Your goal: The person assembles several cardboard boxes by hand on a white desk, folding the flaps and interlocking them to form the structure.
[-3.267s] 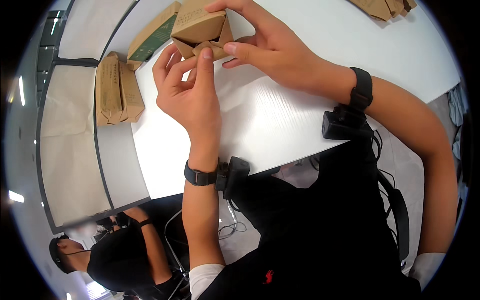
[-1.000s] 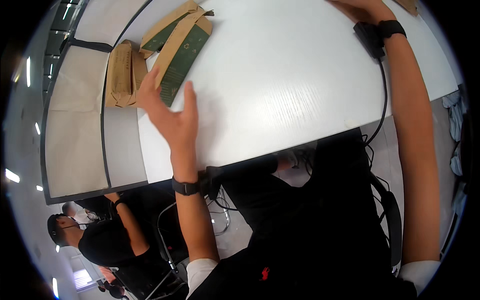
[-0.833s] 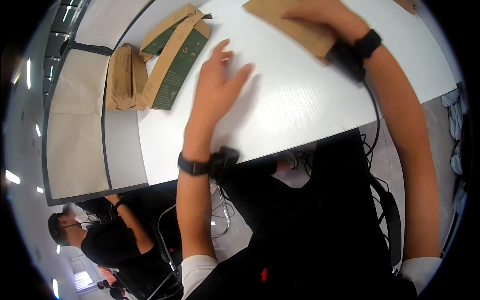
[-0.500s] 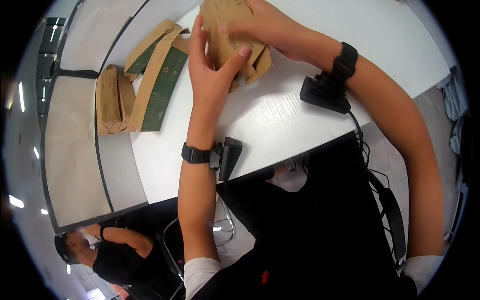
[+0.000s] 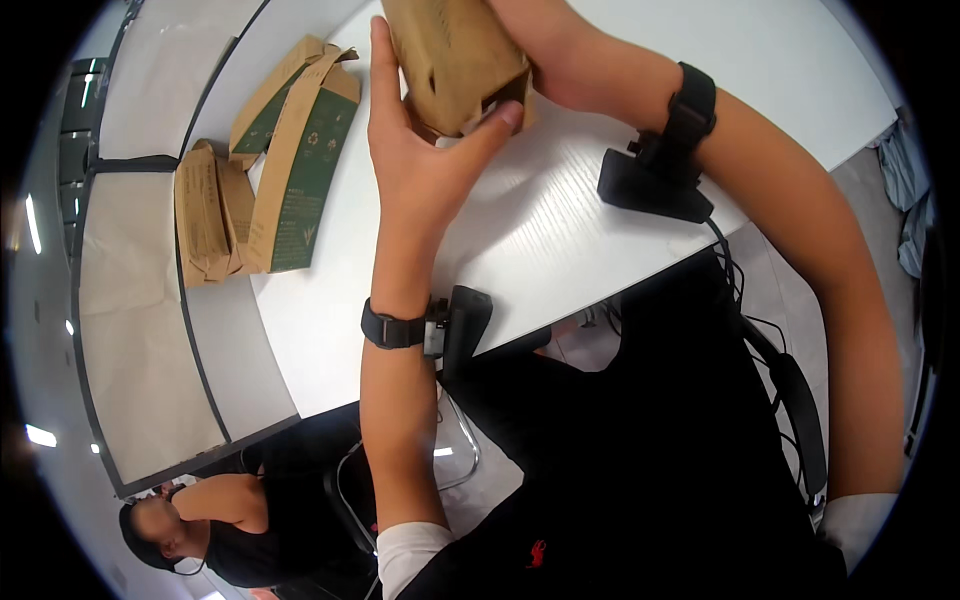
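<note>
Near the top edge, over the white table, a brown cardboard box [image 5: 455, 65] is held between my two hands. Its near end is partly open, with a dark gap at the corner. My left hand [image 5: 425, 165] grips this end: the thumb presses at the gap, one finger stretches along the left side, and the other fingers are hidden beneath. Against the box's right side lies my right hand [image 5: 565, 50], its fingers cut off by the picture's top or hidden behind the box. Each wrist wears a black strap with a small black device.
Several brown and green cardboard boxes [image 5: 305, 165] stand or lean at the table's left, against a pale partition [image 5: 140, 240]. The white table [image 5: 570, 240] has its near edge just before my body. Beyond the partition's lower end sits another person [image 5: 240, 530]. Cables [image 5: 735, 285] hang on the right.
The box has turned and its near end shows more of the opening. My right thumb no longer shows on its top face. My left thumb has moved onto the opened end.
</note>
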A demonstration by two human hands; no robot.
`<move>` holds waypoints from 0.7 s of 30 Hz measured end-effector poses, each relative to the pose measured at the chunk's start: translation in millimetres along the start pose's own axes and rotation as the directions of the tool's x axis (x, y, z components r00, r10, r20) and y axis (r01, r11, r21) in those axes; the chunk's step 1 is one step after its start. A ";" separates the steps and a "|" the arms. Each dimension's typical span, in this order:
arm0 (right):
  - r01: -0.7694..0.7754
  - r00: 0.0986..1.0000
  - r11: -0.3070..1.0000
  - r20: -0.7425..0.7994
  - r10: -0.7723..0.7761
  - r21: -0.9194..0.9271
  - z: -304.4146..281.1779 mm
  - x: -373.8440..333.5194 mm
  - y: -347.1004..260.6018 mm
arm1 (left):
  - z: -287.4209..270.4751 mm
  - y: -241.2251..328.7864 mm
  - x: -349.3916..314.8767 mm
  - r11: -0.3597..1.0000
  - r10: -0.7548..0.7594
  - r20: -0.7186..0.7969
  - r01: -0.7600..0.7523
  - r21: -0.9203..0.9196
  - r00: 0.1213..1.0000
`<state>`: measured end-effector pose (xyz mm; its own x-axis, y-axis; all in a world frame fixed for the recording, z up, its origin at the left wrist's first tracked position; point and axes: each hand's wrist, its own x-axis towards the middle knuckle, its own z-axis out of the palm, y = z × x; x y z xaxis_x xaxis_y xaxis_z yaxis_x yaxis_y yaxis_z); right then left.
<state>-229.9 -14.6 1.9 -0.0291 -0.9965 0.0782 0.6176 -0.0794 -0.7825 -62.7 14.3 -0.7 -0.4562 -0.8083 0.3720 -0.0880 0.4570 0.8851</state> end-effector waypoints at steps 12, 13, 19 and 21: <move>0.591 0.795 0.440 0.581 -0.175 -0.676 7.1 -29.2 -18.9 | -22.8 -8.5 1.1 0.905 0.382 -0.419 -0.243 0.348 0.823; 0.621 0.774 0.426 0.601 -0.200 -0.658 7.6 -29.8 -19.6 | -24.9 -7.7 0.3 0.870 0.434 -0.398 -0.260 0.419 0.808; 0.590 0.805 0.361 0.491 -0.332 -0.722 5.8 -16.7 -14.2 | -17.6 -5.5 4.0 0.881 0.472 -0.508 -0.375 0.288 0.720; 0.539 0.841 0.429 0.432 -0.327 -0.725 10.2 -17.9 -18.7 | -23.8 -7.3 2.6 0.865 0.501 -0.507 -0.417 0.279 0.701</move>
<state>-233.0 5.0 21.4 0.1134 -0.8007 0.5882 -0.3206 -0.5899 -0.7411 -42.1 0.0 0.4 0.0854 -0.5260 0.8462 -0.1330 0.8357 0.5329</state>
